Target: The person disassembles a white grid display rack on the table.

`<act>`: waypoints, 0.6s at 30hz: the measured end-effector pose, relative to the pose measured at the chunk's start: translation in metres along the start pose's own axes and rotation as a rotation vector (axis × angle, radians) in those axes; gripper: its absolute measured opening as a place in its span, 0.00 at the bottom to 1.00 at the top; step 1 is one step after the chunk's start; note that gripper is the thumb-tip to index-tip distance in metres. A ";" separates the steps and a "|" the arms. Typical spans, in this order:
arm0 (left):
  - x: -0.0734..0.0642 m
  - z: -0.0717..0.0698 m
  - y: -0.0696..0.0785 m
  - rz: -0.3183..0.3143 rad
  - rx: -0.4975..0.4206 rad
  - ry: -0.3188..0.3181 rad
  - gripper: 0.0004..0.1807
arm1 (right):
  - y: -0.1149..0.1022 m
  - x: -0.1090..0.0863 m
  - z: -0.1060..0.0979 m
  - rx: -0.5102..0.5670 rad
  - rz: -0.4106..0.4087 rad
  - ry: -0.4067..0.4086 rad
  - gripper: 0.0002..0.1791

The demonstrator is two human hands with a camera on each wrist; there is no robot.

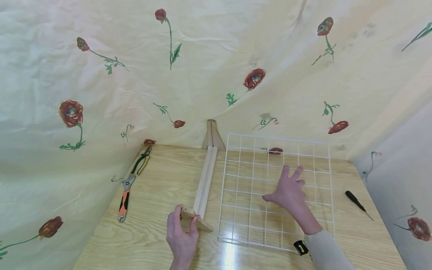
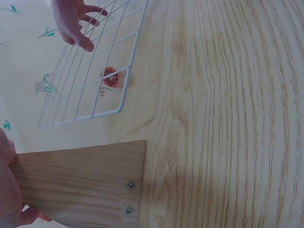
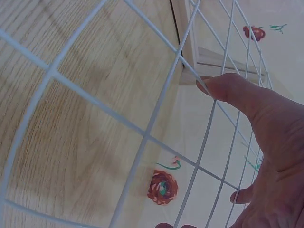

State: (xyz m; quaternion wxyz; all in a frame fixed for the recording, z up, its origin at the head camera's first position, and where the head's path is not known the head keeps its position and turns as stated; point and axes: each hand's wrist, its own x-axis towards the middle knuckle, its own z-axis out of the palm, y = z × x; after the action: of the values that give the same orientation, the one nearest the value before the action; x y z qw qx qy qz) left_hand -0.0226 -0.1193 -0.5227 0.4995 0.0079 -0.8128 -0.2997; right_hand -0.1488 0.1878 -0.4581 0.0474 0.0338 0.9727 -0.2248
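A wooden stand, made of a long grooved bar (image 1: 205,180) with a tapered board at each end, lies lengthwise on the table. My left hand (image 1: 182,236) grips the top of its near end board (image 1: 202,224), thumb on one side and fingers on the other. Two screws show in that end board (image 2: 85,183) in the left wrist view. To the right is a white wire grid panel (image 1: 250,189). Over it my right hand (image 1: 291,191) has its fingers and thumb spread; the thumb (image 3: 232,92) lies at a wire. Whether the fingertips press the wires I cannot tell.
Pliers (image 1: 141,161) and an adjustable wrench (image 1: 125,198) lie along the table's left edge. A black screwdriver (image 1: 356,200) lies on the right. A black object (image 1: 300,247) sits beside the right sleeve. Flowered cloth (image 1: 202,75) hangs behind and at the sides.
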 end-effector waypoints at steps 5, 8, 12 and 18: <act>0.000 0.000 0.000 -0.003 -0.007 -0.001 0.31 | 0.002 0.009 0.005 -0.005 0.002 -0.040 0.76; 0.000 0.000 0.001 -0.005 -0.013 0.001 0.31 | 0.003 0.014 0.007 -0.010 0.000 -0.065 0.76; 0.001 -0.001 0.001 -0.004 -0.007 0.002 0.31 | 0.004 0.021 0.012 -0.012 -0.002 -0.101 0.77; 0.002 0.000 0.001 -0.001 0.000 0.010 0.32 | 0.008 0.031 0.020 -0.041 0.001 -0.146 0.77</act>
State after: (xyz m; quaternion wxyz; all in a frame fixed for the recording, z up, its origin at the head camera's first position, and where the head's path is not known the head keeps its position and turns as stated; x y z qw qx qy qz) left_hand -0.0233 -0.1191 -0.5206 0.5035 0.0097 -0.8102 -0.3000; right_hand -0.1775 0.1872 -0.4827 0.1192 0.0169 0.9710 -0.2065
